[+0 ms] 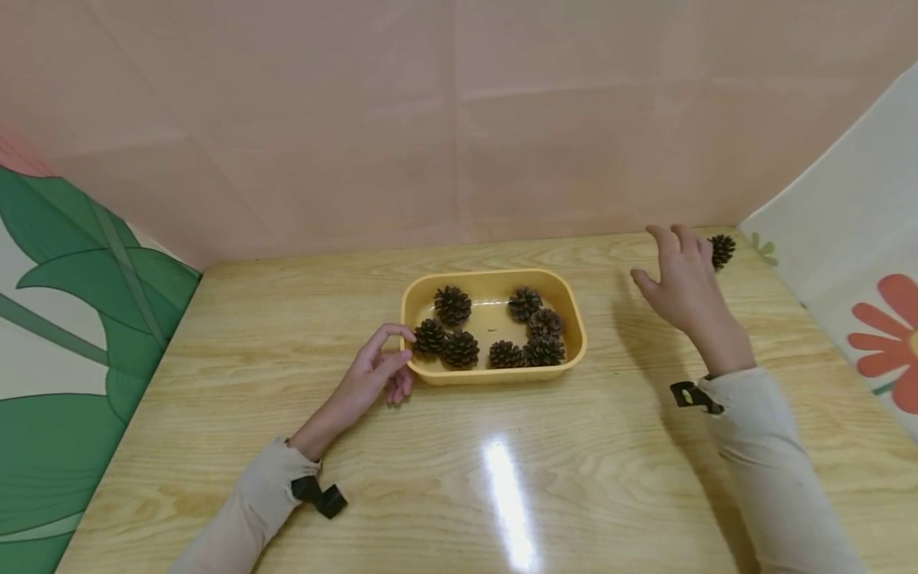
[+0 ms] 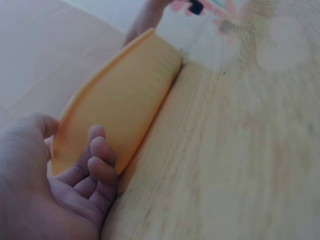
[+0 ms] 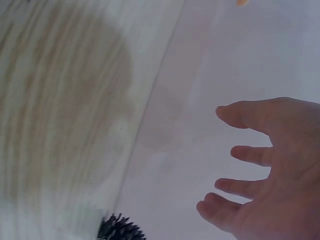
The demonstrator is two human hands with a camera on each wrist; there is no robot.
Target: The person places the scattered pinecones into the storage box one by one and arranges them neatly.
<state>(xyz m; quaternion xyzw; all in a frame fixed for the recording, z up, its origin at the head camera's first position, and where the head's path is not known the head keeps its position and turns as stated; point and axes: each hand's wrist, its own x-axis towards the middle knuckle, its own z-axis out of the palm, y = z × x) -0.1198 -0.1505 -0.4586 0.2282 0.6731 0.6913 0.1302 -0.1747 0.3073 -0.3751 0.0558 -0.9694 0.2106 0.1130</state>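
Observation:
A yellow plastic tub (image 1: 495,378) stands on the table with several brown pine cones (image 1: 460,349) inside, grouped toward its left and right ends. My left hand (image 1: 369,371) grips the tub's left rim between thumb and forefinger. In the left wrist view the other fingers (image 2: 102,170) curl beside the tub's outer wall (image 2: 120,100). My right hand (image 1: 684,287) is raised over the right side of the table, fingers spread and holding nothing. Just beyond it, a single pine cone (image 1: 722,251) lies near the back right corner, partly covered by the hand. The right wrist view shows this pine cone (image 3: 121,229) at the lower edge.
The wooden table (image 1: 402,478) meets a pinkish backdrop (image 1: 459,143) at the back. A green leaf-patterned panel (image 1: 86,335) borders the left side, and a white panel with a red flower (image 1: 889,335) borders the right. A bright light reflection shows on the tabletop.

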